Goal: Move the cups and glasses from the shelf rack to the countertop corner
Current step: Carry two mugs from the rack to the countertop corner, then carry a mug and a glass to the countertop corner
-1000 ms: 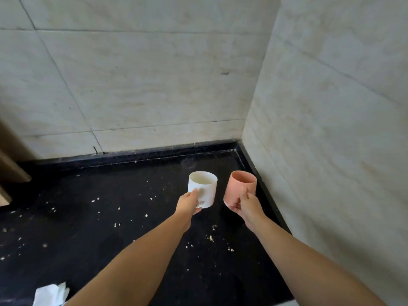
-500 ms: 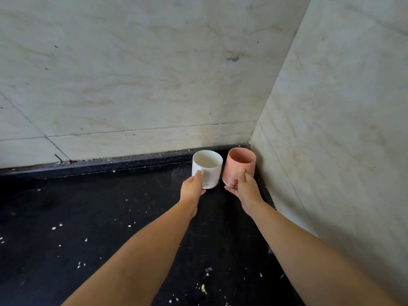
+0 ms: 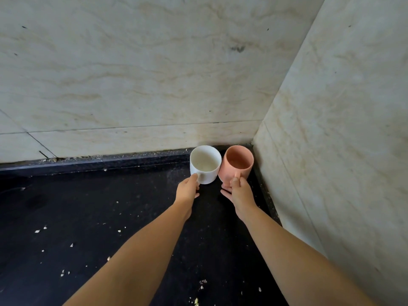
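Two mugs have reached the far right corner of the black countertop (image 3: 110, 217), side by side and about touching: the white mug (image 3: 205, 165) on the left, the pink mug (image 3: 237, 164) tight against the right wall. The left hand (image 3: 187, 191) grips the white one's handle; the right hand (image 3: 239, 191) holds the pink one's. Both seem about set down, awaiting release. The shelf rack is out of view, so what remains cannot be told.

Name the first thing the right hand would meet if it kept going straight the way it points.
The right hand already grips the pink cup. Going on, the cup would probably meet the back wall at the corner; depth is unclear.
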